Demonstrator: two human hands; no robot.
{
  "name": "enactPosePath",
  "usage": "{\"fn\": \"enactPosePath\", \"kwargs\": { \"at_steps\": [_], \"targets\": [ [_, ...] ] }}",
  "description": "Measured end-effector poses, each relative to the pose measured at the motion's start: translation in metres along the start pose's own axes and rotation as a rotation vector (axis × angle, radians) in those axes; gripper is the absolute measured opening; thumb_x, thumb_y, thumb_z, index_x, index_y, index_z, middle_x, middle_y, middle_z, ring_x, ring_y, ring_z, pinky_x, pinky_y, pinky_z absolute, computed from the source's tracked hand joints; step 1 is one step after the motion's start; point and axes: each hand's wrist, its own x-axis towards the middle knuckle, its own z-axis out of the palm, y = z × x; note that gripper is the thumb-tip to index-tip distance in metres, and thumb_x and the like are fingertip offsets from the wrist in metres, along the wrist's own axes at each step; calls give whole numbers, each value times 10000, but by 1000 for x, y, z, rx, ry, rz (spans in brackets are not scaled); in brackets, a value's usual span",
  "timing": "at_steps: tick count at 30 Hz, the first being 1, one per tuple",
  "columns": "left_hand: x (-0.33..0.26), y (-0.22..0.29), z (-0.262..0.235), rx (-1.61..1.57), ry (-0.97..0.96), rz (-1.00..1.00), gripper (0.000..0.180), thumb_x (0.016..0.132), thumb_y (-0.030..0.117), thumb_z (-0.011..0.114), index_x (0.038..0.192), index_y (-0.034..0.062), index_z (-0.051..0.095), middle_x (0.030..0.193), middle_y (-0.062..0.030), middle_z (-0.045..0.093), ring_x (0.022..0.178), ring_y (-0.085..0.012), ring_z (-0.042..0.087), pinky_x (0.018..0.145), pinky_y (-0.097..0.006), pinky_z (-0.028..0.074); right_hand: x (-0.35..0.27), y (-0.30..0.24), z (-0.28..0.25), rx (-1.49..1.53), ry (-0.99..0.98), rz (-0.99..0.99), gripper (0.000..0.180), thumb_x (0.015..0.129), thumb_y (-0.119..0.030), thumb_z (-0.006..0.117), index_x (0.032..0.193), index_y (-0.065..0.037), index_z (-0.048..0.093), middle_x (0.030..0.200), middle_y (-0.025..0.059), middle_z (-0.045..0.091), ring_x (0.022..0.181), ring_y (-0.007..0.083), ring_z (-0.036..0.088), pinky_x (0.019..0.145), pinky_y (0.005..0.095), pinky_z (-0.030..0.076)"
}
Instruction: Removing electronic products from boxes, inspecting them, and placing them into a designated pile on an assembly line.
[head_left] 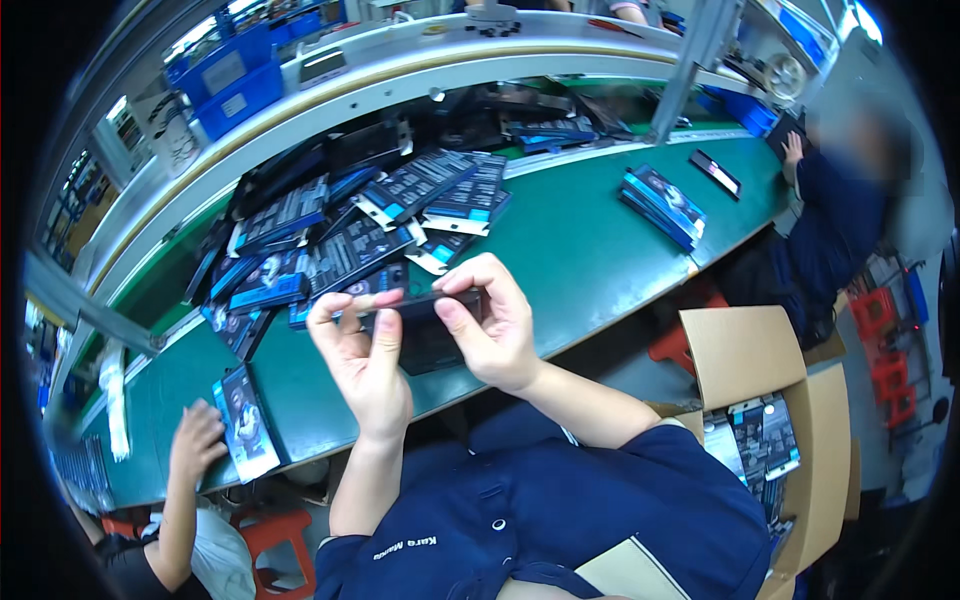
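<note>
Black box (432, 338) pinched in left hand (366, 365) and right hand (502, 338), above green table (570, 225); seemingly handling step; next move likely calls for even two-handed grip.

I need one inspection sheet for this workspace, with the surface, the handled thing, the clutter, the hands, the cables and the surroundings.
Surface: green bench top, partly covered by boxes.
Handled thing: dark box, held above the bench's near edge; its printing cannot be read.
Clutter: untidy heap of printed boxes, overlapping; smaller stack toward the right.
Hands: left hand and right hand both grip the dark box.
Cables: nothing seen clearly.
Surroundings: open carton with boxes inside, red stool, co-workers at either side.
</note>
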Motion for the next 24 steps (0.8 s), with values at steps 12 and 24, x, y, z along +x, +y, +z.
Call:
{"fn": "enactPosePath", "kwargs": {
  "at_steps": [12,24],
  "targets": [
    [-13,-21,-29,69,-505,-348,980,737,192,832,1463,15,198,1342,-230,480,1255,-305,480,1083,-400,352,-10,22,-13,211,114,120,427,904,-86,681,1222,-94,396,1054,31,524,942,97,532,818,249,464],
    [-38,28,-94,330,-100,-270,1051,686,308,762,1545,62,210,1477,-107,358,1133,-215,510,916,-330,446,105,30,-408,-1706,269,373,757,793,-538,703,1309,-2,560,1325,210,570,1284,339,496,1047,417,420]
  ]
}}
